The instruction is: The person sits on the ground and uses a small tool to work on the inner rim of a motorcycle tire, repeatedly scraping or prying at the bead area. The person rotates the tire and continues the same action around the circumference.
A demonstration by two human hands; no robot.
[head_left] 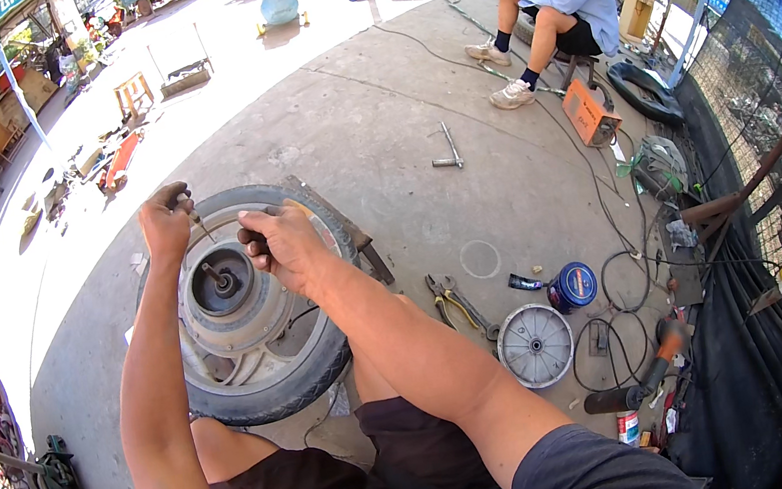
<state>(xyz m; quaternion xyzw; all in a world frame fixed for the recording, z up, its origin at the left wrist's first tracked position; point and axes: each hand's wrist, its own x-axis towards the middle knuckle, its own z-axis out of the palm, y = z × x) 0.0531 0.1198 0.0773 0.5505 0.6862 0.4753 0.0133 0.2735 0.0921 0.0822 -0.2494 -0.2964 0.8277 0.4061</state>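
Note:
A wheel with a black tire (278, 403) and a grey hub motor (237, 333) lies flat before my knees. Its round brake recess (206, 294) faces up, with a threaded axle (227, 281) standing in the middle. Over the far left of the wheel, my left hand (167, 222) is closed round a thin pointed tool (201, 226), its tip angled down toward the hub's rim. My right hand (282, 246) hovers above the hub's right side with fingers curled together. Whatever those fingers pinch, if anything, is hidden from view.
On the concrete to the right lie pliers (461, 305), a round metal brake cover (536, 345), a blue tin (572, 286) and an angle grinder (639, 379). A T-shaped wrench (449, 147) lies farther off. Cables trail toward an orange machine (591, 111), beside a seated person (572, 0).

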